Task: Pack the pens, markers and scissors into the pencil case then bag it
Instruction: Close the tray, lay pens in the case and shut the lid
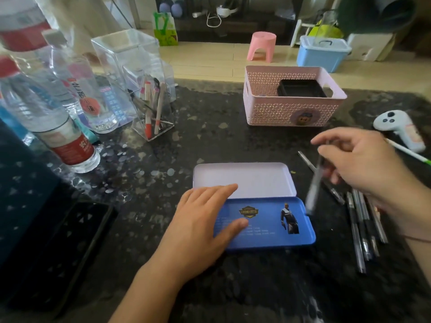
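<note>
Pencil case: your pencil case (268, 220) lies open on the dark speckled table (210, 136), right in front of you, long axis running left to right. The blue half is nearest you; the pale half (245, 178) lies flat beyond it, joined along the long edge.
Held pen: your right hand (363, 164) pinches a pen (313, 190) near its upper end. It hangs steeply, lower tip pointing down toward the case's right end. It is blurred, so you cannot tell its colour or whether it is capped.
Loose pens: a bunch of pens (361, 224) lies on the table just right of the case, long axes running roughly away from you. Your right wrist covers their far ends; no reliable count.
Left hand: your left hand (200, 220) lies flat, palm down, fingers straight and relaxed, pressing the case's left end, fingertips reaching onto the pale half.
Clear holder: a clear holder (151, 113) at far left holds upright markers; reflections make the contents hard to sort.
Basket: a pink basket (291, 108) stands beyond the case, well apart.
Right edge: a white pencil (408, 152) is cut off by the frame.
</note>
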`<state>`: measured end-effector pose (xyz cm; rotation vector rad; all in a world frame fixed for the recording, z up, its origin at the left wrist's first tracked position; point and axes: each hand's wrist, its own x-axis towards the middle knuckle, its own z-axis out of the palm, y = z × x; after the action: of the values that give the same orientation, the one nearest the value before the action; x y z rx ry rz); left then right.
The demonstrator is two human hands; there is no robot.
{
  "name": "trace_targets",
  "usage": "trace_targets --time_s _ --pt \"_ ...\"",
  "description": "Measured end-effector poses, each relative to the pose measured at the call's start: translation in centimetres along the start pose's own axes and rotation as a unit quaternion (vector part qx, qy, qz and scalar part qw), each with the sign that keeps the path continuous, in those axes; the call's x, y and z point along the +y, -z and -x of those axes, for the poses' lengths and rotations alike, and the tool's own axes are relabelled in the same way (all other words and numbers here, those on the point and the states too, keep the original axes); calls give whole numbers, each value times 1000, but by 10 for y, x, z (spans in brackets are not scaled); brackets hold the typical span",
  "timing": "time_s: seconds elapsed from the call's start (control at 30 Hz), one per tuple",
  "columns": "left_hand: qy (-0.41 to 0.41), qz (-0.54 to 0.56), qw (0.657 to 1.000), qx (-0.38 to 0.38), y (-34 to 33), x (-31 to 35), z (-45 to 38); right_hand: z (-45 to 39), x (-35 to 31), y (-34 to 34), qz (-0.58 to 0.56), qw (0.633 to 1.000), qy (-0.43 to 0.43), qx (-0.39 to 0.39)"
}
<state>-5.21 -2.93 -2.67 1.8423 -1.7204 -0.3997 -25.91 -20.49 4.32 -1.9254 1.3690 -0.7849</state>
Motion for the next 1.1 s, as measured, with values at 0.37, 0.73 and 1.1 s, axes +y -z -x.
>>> trace_targets --time_s 0.37,0.73,1.1 --pt "27 93 993 71 1 -8 3 56 15 -65 -37 982 -124 -139" --pt "-7 -67 994 87 -13 -15 -5 72 22 -75 283 944 169 -10" --pt "36 -64 988 137 -15 -15 -11 60 40 -69 239 938 251 -26"
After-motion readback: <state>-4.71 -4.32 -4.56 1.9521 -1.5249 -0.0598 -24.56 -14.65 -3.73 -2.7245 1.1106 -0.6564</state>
